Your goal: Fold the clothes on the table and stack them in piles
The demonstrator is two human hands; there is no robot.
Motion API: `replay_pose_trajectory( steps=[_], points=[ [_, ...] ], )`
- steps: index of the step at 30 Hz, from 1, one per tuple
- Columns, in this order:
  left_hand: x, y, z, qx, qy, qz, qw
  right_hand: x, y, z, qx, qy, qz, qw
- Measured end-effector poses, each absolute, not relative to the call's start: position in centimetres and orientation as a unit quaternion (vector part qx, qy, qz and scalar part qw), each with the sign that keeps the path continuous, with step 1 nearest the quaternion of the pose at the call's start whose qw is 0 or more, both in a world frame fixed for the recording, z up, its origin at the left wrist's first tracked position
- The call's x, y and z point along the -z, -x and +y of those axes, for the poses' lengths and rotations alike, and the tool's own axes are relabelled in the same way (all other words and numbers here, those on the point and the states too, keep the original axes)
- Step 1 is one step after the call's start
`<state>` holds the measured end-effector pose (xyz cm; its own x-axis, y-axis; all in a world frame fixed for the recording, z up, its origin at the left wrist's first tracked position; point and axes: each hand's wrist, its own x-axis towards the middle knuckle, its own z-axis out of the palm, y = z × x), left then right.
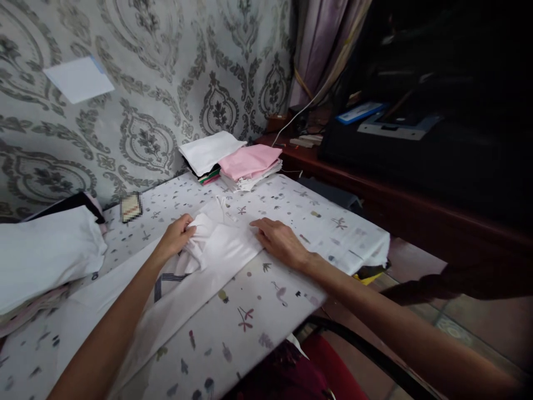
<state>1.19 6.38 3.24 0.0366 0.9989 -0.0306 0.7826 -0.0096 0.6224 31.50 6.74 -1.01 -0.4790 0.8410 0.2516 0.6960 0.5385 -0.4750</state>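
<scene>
A white garment [225, 244] lies spread across the patterned tabletop [250, 294], its long part running toward the lower left. Dark striped trim shows on it near the middle. My left hand [179, 236] is closed on a bunched fold of the white cloth, with fingertips and thumb together. To the right, my right hand [277, 238] rests at the garment's right edge, palm down, its fingers extended over the cloth and the table.
Folded white cloth [212, 151] and pink cloth [250, 161] top stacks at the back. A white pile [45, 250] lies at the left, beside a small blurred packet [131, 207]. A dark wooden cabinet [400, 216] stands right; a chair's black armrest [375, 355] is below.
</scene>
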Motion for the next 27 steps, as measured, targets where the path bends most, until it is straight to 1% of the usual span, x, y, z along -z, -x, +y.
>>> replay_pose_trajectory(
  steps=[2,5,11,12,14,15,17,20,21,23,27],
  points=[
    [-3.0,-0.9,6.4,-0.222,-0.667,0.667,0.247,1.0,-31.2,6.7,-0.111,0.448,-0.861,0.214],
    [-2.7,-0.6,6.7,-0.23,-0.659,0.67,0.254,0.2,-30.4,6.9,-0.074,0.434,-0.873,0.208],
    [-2.7,-0.6,6.6,-0.252,-0.645,0.671,0.264,-2.2,-24.0,8.9,-0.14,0.314,-0.92,0.19],
    [-2.8,-0.7,6.2,-0.253,-0.648,0.672,0.256,-2.2,-22.6,9.4,-0.148,0.3,-0.924,0.186],
    [-3.2,-0.6,4.8,-0.247,-0.684,0.655,0.205,-1.7,-20.1,10.4,-0.155,0.29,-0.928,0.174],
    [-3.5,-0.5,3.9,-0.232,-0.717,0.635,0.168,-1.3,-19.2,10.9,-0.154,0.293,-0.928,0.17],
    [-4.0,-0.1,1.6,-0.166,-0.787,0.585,0.103,-0.2,-18.2,11.7,-0.151,0.299,-0.926,0.174],
    [-4.5,1.2,-1.8,-0.048,-0.823,0.562,0.069,1.2,-18.0,12.4,-0.155,0.29,-0.923,0.199],
    [-4.7,1.7,-2.7,-0.03,-0.817,0.572,0.07,1.5,-18.1,12.5,-0.158,0.284,-0.923,0.205],
    [-4.8,2.7,-4.0,-0.038,-0.785,0.613,0.087,1.8,-18.3,12.6,-0.157,0.276,-0.924,0.213],
    [-4.6,3.3,-4.0,-0.14,-0.681,0.701,0.161,1.9,-18.3,12.5,-0.144,0.272,-0.926,0.219]
  ],
)
